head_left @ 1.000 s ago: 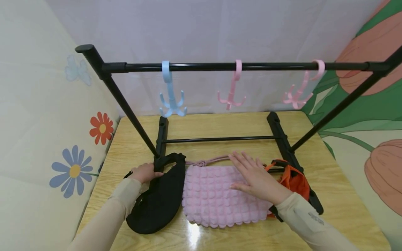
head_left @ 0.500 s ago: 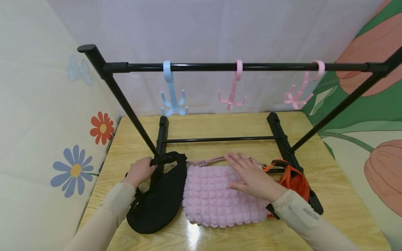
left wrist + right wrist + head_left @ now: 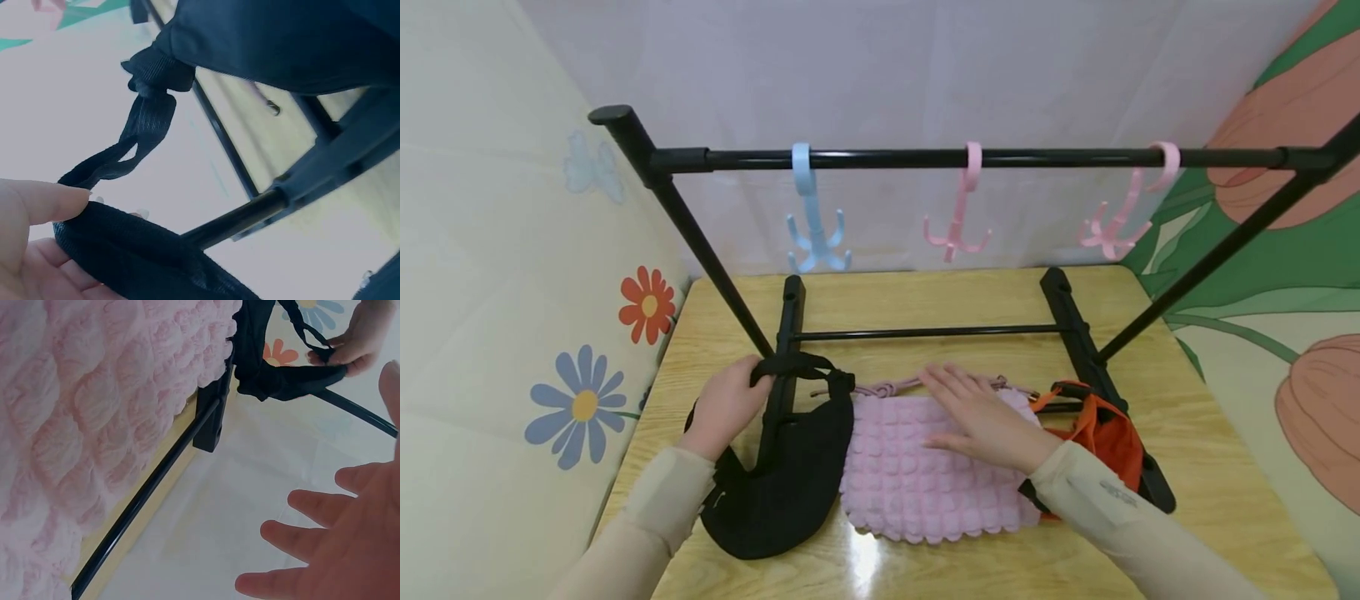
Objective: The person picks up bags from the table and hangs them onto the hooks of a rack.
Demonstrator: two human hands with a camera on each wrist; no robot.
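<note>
My left hand [image 3: 726, 407] pinches the strap [image 3: 134, 240] of a black cloth bag [image 3: 782, 492] between thumb and fingers. The strap is raised in a loop, while the bag's body lies on the table at the left, over the rack's foot. Fingers spread and straight, my right hand [image 3: 981, 421] is over a pink puffy bag [image 3: 902, 475] in the middle. The pink bag has a knotted cord strap [image 3: 887, 388] along its top edge. An orange bag [image 3: 1108, 442] with black parts lies to the right, partly hidden by my right hand and sleeve.
A black rack [image 3: 887, 159] stands on the wooden table [image 3: 917, 300]. From its top bar hang a light blue hook [image 3: 814, 221], a pink hook [image 3: 957, 212] and another pink hook [image 3: 1116, 221]. A low crossbar [image 3: 925, 332] joins its feet. Patterned cloth walls flank the table.
My left hand has lifted the black bag's strap and turned, moving slightly left and up. My right hand has shifted a little left over the pink bag, fingers still straight.
</note>
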